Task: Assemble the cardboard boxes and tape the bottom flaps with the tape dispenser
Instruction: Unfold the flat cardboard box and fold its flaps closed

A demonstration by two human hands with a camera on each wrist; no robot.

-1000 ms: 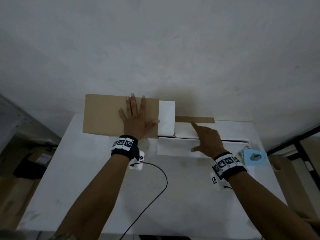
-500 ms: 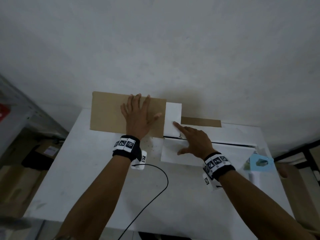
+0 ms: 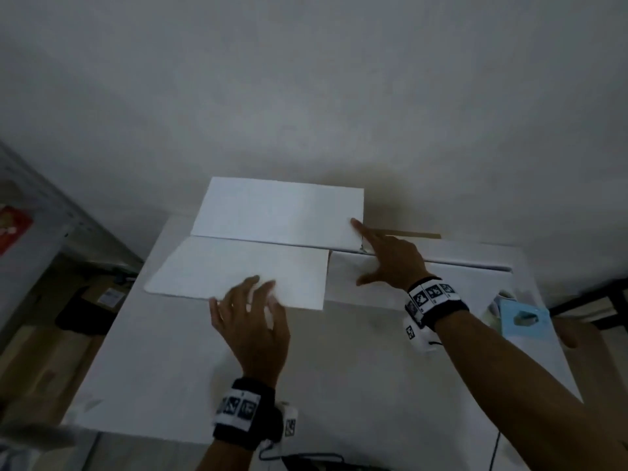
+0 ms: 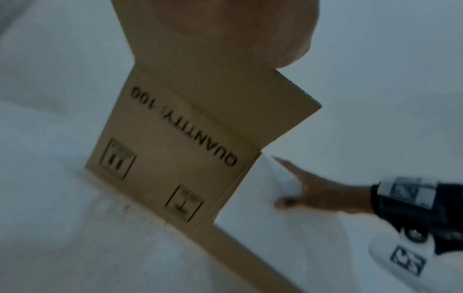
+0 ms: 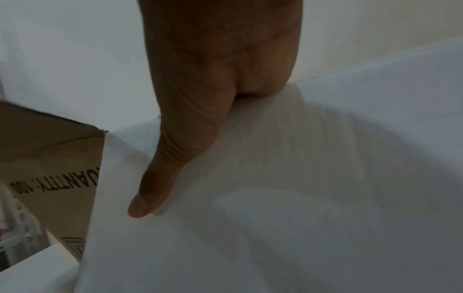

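A flattened cardboard box (image 3: pixel 278 212), white side up, lies spread on the far half of the white table (image 3: pixel 339 368). My left hand (image 3: pixel 251 311) reaches with spread, straight fingers onto the near edge of the box's near left flap (image 3: pixel 221 266). The left wrist view shows that flap's brown printed underside (image 4: pixel 188 138) raised off the table. My right hand (image 3: pixel 387 260) presses its straight index finger on the far panel's right edge, thumb stretched out on the white cardboard (image 5: pixel 300 198). A light blue object (image 3: pixel 523 317), apparently the tape dispenser, sits at the table's right edge.
A wall rises directly behind the table. Metal shelving (image 3: pixel 34 198) stands at the left, with brown boxes (image 3: pixel 34 351) on the floor below it. A dark frame (image 3: pixel 594 300) is at the right. A black cable (image 3: pixel 496 450) hangs at the near edge.
The left panel, brown side up under my left palm before, is now unfolded with white side up. My left hand drew back toward me. My right index finger slid left to the panel's edge.
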